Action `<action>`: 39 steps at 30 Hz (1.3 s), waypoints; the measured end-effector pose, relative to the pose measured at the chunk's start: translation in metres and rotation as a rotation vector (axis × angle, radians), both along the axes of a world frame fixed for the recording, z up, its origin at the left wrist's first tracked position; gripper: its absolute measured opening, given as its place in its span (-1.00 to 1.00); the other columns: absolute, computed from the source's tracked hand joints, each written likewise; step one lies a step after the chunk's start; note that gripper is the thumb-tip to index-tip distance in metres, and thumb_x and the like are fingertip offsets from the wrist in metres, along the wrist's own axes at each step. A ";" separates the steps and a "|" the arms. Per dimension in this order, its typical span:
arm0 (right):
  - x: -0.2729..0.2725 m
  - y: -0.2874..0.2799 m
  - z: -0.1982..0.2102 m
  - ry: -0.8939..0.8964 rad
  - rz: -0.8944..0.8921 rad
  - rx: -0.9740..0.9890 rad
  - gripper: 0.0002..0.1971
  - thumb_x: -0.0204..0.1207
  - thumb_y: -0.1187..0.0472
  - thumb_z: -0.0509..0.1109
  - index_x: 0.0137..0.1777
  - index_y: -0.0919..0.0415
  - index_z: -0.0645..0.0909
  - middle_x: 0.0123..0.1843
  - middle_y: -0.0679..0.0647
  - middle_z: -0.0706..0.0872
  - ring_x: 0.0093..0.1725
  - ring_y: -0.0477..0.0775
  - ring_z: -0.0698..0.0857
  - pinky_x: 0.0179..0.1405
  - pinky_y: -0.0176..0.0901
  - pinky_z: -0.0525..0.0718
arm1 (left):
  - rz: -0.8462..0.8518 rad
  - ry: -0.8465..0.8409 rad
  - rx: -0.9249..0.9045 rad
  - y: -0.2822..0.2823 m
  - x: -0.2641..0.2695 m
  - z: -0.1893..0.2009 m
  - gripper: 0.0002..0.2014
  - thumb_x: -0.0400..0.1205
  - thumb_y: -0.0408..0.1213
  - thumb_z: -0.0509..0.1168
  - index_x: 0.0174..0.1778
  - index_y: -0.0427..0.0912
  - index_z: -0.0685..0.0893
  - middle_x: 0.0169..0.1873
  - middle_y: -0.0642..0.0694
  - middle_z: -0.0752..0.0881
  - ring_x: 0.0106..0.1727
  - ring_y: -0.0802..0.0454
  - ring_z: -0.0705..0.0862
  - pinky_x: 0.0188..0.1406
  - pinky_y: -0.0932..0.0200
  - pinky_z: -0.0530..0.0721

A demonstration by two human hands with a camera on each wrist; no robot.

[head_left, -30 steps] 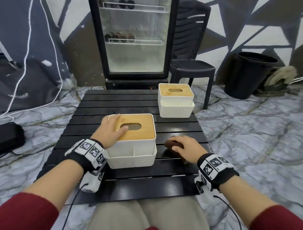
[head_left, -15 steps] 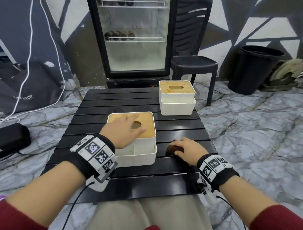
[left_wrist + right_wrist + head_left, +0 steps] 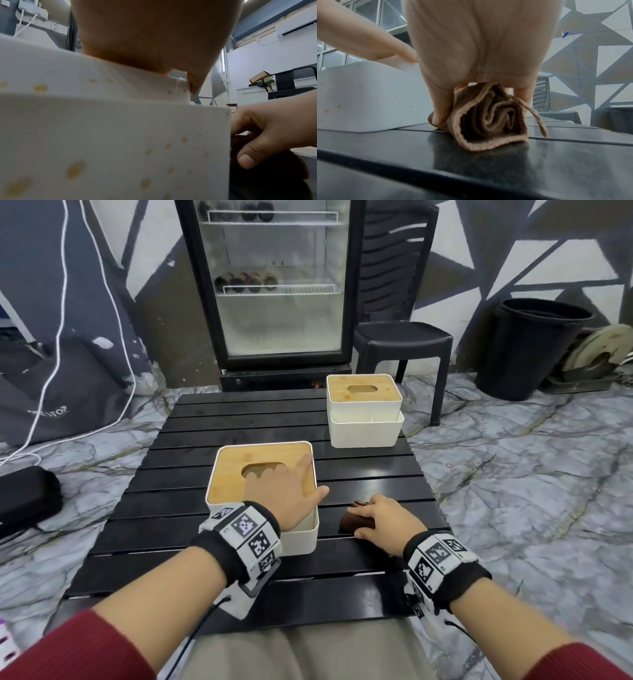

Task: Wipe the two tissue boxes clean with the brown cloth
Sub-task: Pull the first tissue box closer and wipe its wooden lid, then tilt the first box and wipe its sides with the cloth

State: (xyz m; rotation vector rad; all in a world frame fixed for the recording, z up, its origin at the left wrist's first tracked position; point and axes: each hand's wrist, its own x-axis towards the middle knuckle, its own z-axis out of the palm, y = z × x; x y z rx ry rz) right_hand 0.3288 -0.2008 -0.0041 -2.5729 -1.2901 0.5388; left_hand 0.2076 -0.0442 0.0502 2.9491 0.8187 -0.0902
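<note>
Brown cloth [image 3: 489, 119], bunched into a roll, lies on the black slatted bench [image 3: 239, 419], pinched between the curled fingers and thumb of the right hand [image 3: 383, 523]. Just left stands the near tissue box [image 3: 236, 470], stained with yellow spots, under the flat, straight-fingered left hand [image 3: 284, 494]. The far tissue box [image 3: 363, 422] stands apart at the back; its front compartments show nothing inside.

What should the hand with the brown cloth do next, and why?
Probably lift the brown cloth and rub the near tissue box's front wall. The right hand already grips the cloth on the table, the left hand rests on the lid, and yellow spots dot that wall.
</note>
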 end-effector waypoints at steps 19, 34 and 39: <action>-0.036 0.022 0.066 0.089 0.207 0.728 -0.62 0.52 0.25 0.35 0.26 -0.17 0.57 0.16 -0.20 0.49 0.22 -0.25 0.44 0.27 -0.61 0.23 | -0.032 -0.787 -1.050 0.067 -0.053 0.035 -0.30 0.54 -0.20 0.28 0.59 0.27 0.20 0.38 0.15 0.59 0.33 0.09 0.62 0.29 0.07 0.59; -0.060 0.044 0.067 -0.084 0.269 0.772 -0.68 0.50 0.22 0.37 0.25 0.01 0.63 0.21 0.04 0.56 0.20 0.12 0.52 0.27 0.06 0.48 | -0.074 -0.905 -1.208 0.062 -0.074 0.037 -0.43 0.69 -0.53 0.07 0.53 0.12 0.23 0.43 -0.25 0.51 -0.06 0.35 0.73 -0.20 0.47 0.63; -0.048 0.056 0.068 -0.134 0.198 0.823 -0.66 0.49 0.26 0.38 0.26 0.06 0.63 0.22 0.11 0.59 0.21 0.17 0.53 0.27 0.01 0.45 | -0.106 -0.858 -1.234 0.063 -0.073 0.039 -0.41 0.68 -0.54 0.08 0.52 0.14 0.24 0.45 -0.30 0.47 -0.06 0.33 0.75 -0.24 0.46 0.63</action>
